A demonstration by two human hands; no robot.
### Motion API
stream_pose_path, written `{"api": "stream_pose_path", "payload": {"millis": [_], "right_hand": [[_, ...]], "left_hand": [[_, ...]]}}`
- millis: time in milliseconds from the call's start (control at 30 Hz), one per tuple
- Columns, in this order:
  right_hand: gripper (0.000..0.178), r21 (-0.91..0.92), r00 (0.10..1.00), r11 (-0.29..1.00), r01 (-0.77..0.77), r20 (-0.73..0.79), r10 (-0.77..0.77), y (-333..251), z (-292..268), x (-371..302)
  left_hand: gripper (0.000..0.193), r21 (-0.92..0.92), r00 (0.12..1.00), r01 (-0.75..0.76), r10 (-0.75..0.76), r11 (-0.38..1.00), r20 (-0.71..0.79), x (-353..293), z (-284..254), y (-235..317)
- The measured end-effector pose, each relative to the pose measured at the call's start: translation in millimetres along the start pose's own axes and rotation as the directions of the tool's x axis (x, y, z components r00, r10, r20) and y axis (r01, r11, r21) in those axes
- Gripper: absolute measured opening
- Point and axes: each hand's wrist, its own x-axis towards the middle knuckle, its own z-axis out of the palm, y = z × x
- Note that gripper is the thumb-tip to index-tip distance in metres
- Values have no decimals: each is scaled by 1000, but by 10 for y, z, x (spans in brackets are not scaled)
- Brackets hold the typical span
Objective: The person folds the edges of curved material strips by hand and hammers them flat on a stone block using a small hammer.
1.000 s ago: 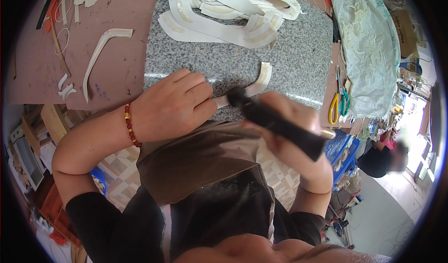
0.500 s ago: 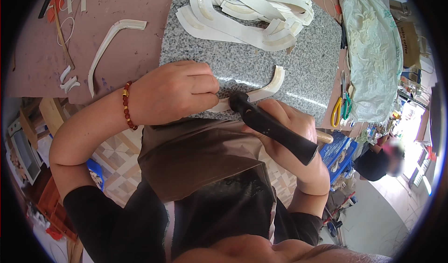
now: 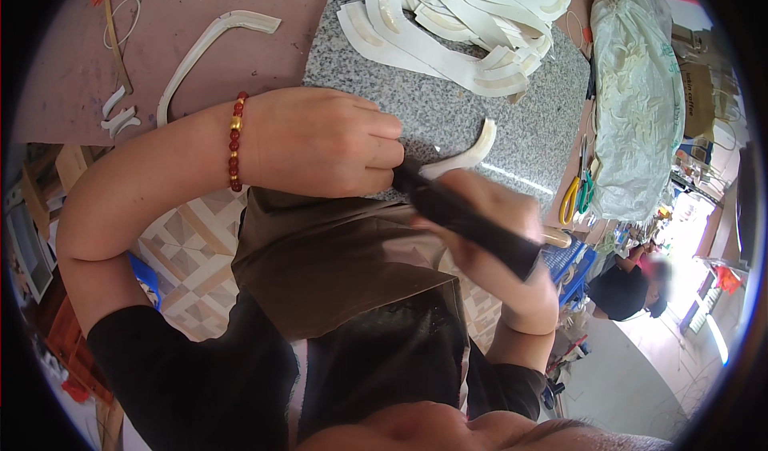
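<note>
My right hand (image 3: pixel 496 211) is wrapped round a hammer, slightly blurred. Its long dark head (image 3: pixel 472 227) slants over my knuckles, and the end of its wooden handle (image 3: pixel 558 237) sticks out past my wrist. The hammer's face is down at a curved white strip (image 3: pixel 468 157) on the grey speckled stone slab (image 3: pixel 448 119), near the slab's front edge. My left hand (image 3: pixel 328 143) is closed, fingers curled down at the strip's left part, right beside the hammer face. That part of the strip and my left fingertips are hidden.
Many layered white curved pieces (image 3: pixel 488 19) are heaped at the slab's far side. Another bent white strip (image 3: pixel 200 55) and small offcuts (image 3: pixel 120 119) lie on the brownish table to the left. Scissors (image 3: pixel 570 199) and a white plastic bag (image 3: pixel 636 107) are at the right. A person (image 3: pixel 628 291) is farther right.
My view has shifted slightly. My left hand has come closer to the hammer face, and less of the white strip shows between them. The right hand still grips the hammer.
</note>
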Motion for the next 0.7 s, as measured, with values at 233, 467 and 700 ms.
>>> {"api": "stream_pose_path", "payload": {"millis": [233,467,700], "right_hand": [[26,-46,999,998,-36,-17,35,-67,16,39],[25,-100,1000,995,-8,15,10,-80,15,107],[21,-121,1000,992,23,-1,-24,-102,35,210]], "left_hand": [[12,-32,1000,17,-16,999,22,-69,-52,-36],[11,16,997,70,-70,997,24,-166,-123,-48],[11,47,995,97,-96,994,-15,-254,-138,-29]]}}
